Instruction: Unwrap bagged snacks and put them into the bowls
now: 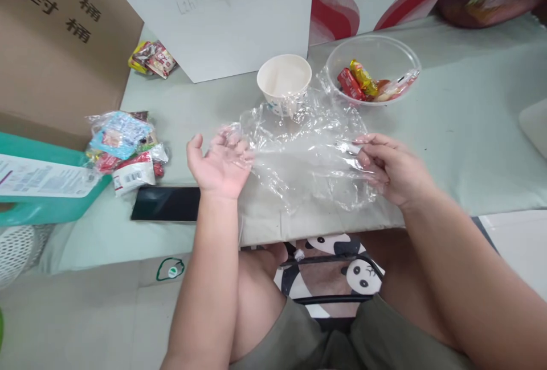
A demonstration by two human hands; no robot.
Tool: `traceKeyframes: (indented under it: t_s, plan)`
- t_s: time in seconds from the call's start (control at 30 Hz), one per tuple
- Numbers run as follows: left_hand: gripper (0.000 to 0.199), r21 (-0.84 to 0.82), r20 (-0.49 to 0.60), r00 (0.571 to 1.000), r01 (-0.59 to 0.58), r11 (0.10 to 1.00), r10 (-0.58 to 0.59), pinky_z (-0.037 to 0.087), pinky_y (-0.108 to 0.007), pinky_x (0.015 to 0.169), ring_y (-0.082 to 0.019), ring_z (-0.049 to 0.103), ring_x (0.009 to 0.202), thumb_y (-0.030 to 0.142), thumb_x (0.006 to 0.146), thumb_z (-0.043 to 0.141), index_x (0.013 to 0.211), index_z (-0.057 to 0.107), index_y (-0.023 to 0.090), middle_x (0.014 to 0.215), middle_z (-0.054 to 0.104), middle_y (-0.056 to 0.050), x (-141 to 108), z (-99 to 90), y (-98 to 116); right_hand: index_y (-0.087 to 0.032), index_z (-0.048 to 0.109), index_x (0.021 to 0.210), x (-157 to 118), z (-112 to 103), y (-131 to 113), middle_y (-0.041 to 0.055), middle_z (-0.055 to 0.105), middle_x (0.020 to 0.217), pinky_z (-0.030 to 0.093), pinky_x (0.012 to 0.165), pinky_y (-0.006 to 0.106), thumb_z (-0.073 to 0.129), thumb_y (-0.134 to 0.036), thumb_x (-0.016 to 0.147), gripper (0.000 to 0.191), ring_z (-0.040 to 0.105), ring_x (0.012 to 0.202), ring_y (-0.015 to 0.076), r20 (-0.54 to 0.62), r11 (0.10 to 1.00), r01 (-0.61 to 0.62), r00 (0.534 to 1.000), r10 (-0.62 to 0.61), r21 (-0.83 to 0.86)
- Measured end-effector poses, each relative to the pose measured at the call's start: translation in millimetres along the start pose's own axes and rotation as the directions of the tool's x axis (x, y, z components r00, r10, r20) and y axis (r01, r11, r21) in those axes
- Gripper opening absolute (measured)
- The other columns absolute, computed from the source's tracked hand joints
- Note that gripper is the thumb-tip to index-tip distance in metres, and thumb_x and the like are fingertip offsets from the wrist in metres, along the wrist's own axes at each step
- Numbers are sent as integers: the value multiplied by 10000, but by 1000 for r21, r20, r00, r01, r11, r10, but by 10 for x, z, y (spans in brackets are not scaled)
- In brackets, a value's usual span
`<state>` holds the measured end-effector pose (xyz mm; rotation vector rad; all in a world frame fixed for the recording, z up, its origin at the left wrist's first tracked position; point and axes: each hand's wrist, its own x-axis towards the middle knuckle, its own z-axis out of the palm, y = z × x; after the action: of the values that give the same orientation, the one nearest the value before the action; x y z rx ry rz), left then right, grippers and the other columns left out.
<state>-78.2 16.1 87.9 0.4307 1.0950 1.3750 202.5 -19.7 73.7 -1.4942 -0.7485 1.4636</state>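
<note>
Two bare hands: both are raised over the near part of the bench [461, 113], with thin film between them.
Left hand [224, 165]: palm up, fingers loosely curled, film at the fingertips; I cannot tell whether its grip is closed on the film.
Right hand [397, 167]: a narrow grip, thumb and fingers pinching the film's right side.
Clear film [299, 159]: crumpled and spread between the hands, its far folds overlapping the front of the paper cup [284, 76] and reaching the plastic bowl [374, 37].
Plastic bowl: far right of the cup, holding a few wrapped snacks [351, 84].
Left side: a dark phone [166, 203] lies near the edge, just beside a heap of packets [123, 147].
Risk at the cup: a sharp pull could drag or tip it, if folds are caught there.
Risk in the film: uneven tension could tear it, and its loose folds could cling together or slip from the left fingers.
</note>
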Motion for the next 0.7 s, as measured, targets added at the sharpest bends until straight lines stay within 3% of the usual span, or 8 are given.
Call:
traceKeyframes:
  t_s: [0.07, 0.17, 0.33, 0.43, 0.5, 0.57, 0.63, 0.7]
  plan:
    - [623, -8, 129, 982, 141, 990, -139, 549, -271, 616, -175, 688, 741, 681, 933, 315, 905, 700, 192, 829, 728, -85, 30, -31, -6, -215, 638, 948, -6, -34, -46, -71, 493, 550, 94, 364, 228, 656, -241, 707, 243, 146, 372, 38, 120, 996, -90, 989, 90, -3]
    - [876, 209, 348, 875, 278, 938, -337, 597, -332, 669, -277, 758, 913, 871, 815, 343, 1037, 738, 121, 1023, 789, -166, 108, -121, -32, -211, 650, 1028, 7, -86, -83, -61, 518, 545, 83, 361, 208, 695, -229, 709, 323, 179, 377, 39, 254, 980, -192, 946, 200, -56]
    - [1131, 575, 584, 609, 155, 803, -536, 615, -378, 692, -410, 759, 1071, 1016, 648, 403, 1174, 742, 74, 1229, 758, -256, 124, -257, -73, -204, 671, 1061, 23, -79, -105, -15, 594, 571, 158, 338, 189, 694, -171, 719, 344, 284, 384, 60, 236, 947, -241, 928, 290, -213]
    - [1123, 644, 644, 509, 44, 764, -572, 638, -464, 835, -478, 660, 1276, 980, 566, 618, 1291, 709, 127, 1396, 677, -258, 51, -266, -29, -217, 685, 1057, 18, -38, -119, -4, 619, 585, 183, 328, 193, 679, -139, 734, 332, 321, 390, 75, 175, 935, -242, 940, 292, -258]
    - [1075, 650, 652, 502, 15, 759, -568, 623, -494, 933, -471, 608, 1353, 892, 528, 764, 1325, 698, 173, 1489, 616, -237, 7, -244, 22, -220, 693, 1062, 18, -16, -123, -3, 617, 579, 186, 327, 200, 663, -117, 740, 340, 341, 397, 85, 131, 933, -239, 951, 282, -268]
    - [927, 696, 599, 536, 20, 718, -595, 624, -456, 941, -420, 657, 1312, 711, 517, 907, 1274, 729, 206, 1467, 644, -206, -24, -199, 53, -214, 699, 1076, 27, -9, -111, 4, 622, 581, 190, 332, 209, 655, -106, 735, 360, 356, 407, 93, 104, 931, -238, 956, 276, -278]
    - [636, 781, 470, 623, 36, 623, -626, 641, -348, 802, -330, 773, 1102, 490, 569, 956, 1111, 787, 203, 1254, 774, -169, -46, -130, 39, -210, 697, 1119, 50, -25, -80, 17, 650, 617, 210, 346, 221, 671, -112, 724, 408, 368, 426, 98, 125, 936, -219, 957, 261, -277]
    - [281, 821, 336, 754, 59, 568, -564, 588, -240, 616, -229, 802, 816, 353, 677, 879, 883, 799, 180, 922, 829, -113, -66, -50, -13, -220, 681, 1183, 86, -63, -38, 35, 694, 700, 285, 372, 240, 713, -175, 737, 450, 403, 455, 109, 172, 961, -162, 964, 202, -223]
